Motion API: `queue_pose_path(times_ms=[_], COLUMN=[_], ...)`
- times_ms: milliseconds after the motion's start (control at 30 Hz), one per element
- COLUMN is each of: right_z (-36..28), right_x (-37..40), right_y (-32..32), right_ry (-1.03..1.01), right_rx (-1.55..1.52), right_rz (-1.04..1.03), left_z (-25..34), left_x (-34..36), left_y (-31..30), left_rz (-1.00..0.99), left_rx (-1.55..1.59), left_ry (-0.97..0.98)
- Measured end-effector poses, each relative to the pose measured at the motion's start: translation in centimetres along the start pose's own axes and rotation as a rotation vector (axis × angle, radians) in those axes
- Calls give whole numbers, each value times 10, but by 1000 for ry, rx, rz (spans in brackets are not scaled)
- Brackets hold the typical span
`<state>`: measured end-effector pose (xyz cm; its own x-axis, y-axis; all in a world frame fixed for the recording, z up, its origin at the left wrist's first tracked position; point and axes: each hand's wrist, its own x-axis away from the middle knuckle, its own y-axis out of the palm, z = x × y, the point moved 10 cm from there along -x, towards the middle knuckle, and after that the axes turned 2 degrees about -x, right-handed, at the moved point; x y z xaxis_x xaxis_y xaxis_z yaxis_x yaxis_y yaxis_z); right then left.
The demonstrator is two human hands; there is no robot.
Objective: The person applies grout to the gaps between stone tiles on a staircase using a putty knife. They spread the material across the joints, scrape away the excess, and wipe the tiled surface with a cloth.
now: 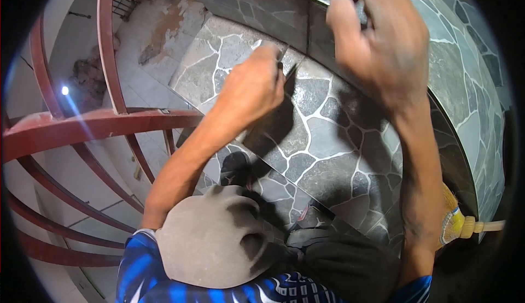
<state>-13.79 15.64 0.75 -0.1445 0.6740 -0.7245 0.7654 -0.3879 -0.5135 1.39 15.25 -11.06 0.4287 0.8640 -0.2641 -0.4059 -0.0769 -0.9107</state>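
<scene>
My left hand [256,81] is closed, its fingers curled down at the stone-patterned step tile [320,122], close to the joint at the foot of the riser [254,16]. A small dark bit shows by its fingertips, too little to name. Higher up on the right, my right hand [383,43] is curled and slightly blurred, over the edge of the upper step [456,79]. Its thumb and fingers are bent toward each other. A small greyish patch shows between them, and I cannot make out whether that is a held thing or the tile behind.
A dark red metal railing [104,125] curves along the left side. A broom [456,224] with a pale handle lies at the right. Dark shoes [236,167] stand on the lower step. Below at the upper left is a stained tiled floor [158,46] with rubble.
</scene>
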Motion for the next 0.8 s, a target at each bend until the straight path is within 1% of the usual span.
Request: queue_pose_path(times_ms=[33, 100, 133, 167, 200, 267, 300, 333, 400, 500, 600, 633, 733, 800], right_z=[-11, -34, -39, -44, -45, -37, -34, -28, -18, -6, 12, 15, 18, 13], right_x=[16, 51, 72, 92, 113, 135, 141, 149, 164, 163, 157, 154, 155, 155], right_y=[8, 37, 56, 72, 89, 106, 112, 120, 131, 132, 123, 117, 115, 120], right_ry=[42, 206, 335, 269, 202, 191, 185, 220, 295, 379, 316, 281, 287, 171], right_rx=[-79, -217, -217, -153, -90, -7, 34, 67, 132, 206, 425, 502, 523, 512], right_rz=[-81, -348, -540, -616, -690, -755, -787, -856, -991, -992, -1008, -934, -937, -863], left_z=[-16, -29, -31, -34, -36, -22, -14, -13, -18, -22, -27, -29, -1, 7], left_x=[3, 18, 25, 41, 55, 81, 84, 91, 96, 93, 74, 67, 63, 64], left_y=[-4, -3, 1, 27, 39, 69, 77, 83, 92, 96, 60, 36, 19, 32], left_rz=[-25, -136, -182, -213, -245, -248, -259, -326, -380, -444, -437, -139, 94, 29], left_rx=[179, 528, 703, 985, 1013, 1396, 1523, 1438, 1348, 1417, 854, 604, 414, 382], left_ry=[-147, -304, -369, -480, -589, -766, -750, -787, -787, -845, -485, -312, 231, 268])
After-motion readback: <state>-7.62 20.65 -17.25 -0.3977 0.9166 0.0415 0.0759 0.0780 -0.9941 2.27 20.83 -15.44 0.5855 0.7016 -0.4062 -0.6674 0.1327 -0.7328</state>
